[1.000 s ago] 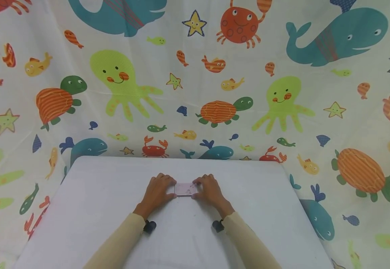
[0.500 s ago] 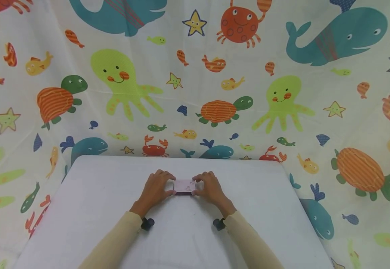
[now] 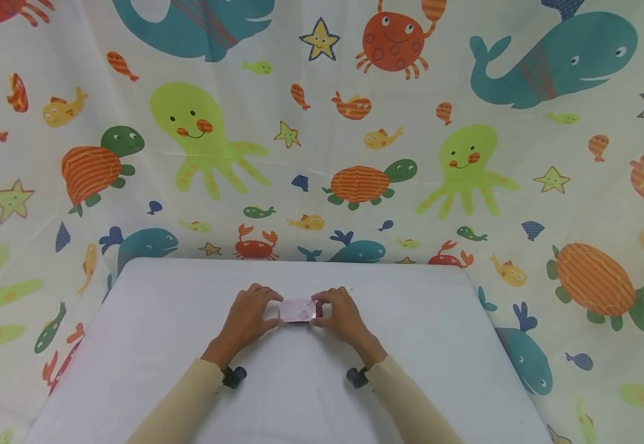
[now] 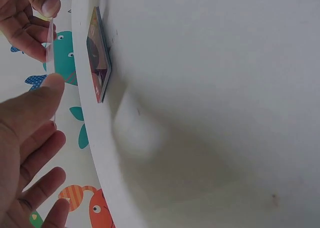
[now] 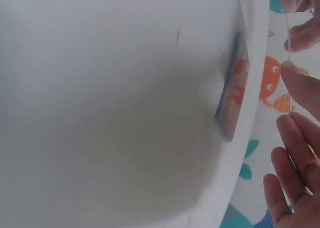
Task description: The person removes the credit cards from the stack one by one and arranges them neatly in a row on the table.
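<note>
Both hands hold a thin, flat card [image 3: 298, 310] with a pale pink patterned face, raised above the table. My left hand [image 3: 247, 316] pinches its left end between thumb and fingers. At the opposite end, my right hand [image 3: 345, 319] grips it the same way. Seen nearly edge-on in the left wrist view, the card [image 4: 50, 52] looks very thin and whitish. Below it, a small glossy stack of cards or flat case [image 4: 99, 57] lies on the table; which one I cannot tell. In the head view only a dark red part [image 3: 319, 309] of that shows.
A white-covered table [image 3: 177, 345] extends around the hands. Behind it hangs a curtain [image 3: 311, 148] printed with sea animals. Dark wrist cameras [image 3: 234, 377] sit at both cuffs.
The hands were first around the pink-faced item low on the table. The thin card has now come up and shifted left, uncovering a dark red part at its right.
</note>
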Motion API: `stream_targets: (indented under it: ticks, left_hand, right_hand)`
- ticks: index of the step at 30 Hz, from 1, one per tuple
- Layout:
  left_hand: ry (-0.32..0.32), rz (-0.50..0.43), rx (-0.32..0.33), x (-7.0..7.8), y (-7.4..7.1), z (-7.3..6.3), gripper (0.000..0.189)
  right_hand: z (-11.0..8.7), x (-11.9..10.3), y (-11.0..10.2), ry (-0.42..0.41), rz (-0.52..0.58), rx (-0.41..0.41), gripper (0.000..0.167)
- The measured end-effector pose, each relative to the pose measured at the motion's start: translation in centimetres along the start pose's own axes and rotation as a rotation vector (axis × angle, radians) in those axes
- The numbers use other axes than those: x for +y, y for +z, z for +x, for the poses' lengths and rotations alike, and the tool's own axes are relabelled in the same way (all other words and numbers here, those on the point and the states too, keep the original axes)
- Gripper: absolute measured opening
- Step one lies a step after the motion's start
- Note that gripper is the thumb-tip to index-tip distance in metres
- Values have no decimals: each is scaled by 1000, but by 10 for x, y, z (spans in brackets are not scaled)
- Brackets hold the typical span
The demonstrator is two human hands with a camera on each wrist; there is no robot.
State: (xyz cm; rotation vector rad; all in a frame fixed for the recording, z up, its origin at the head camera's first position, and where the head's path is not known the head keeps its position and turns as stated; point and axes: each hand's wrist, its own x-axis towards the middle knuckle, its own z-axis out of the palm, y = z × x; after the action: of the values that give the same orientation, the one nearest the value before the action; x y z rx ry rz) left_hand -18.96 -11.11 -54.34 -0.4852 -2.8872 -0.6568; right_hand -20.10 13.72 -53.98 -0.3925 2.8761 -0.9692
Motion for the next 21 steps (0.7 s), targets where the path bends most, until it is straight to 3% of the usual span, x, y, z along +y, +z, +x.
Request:
stream_targets:
  ticks: [8, 21]
  left_hand:
    - [-6, 17, 1, -5, -6, -13, 53]
    - [10, 29, 27, -11, -18, -33, 53]
  right_hand:
    - [-4, -9, 9, 16, -60, -7, 51]
    - [-10, -23, 20, 8, -9, -17, 51]
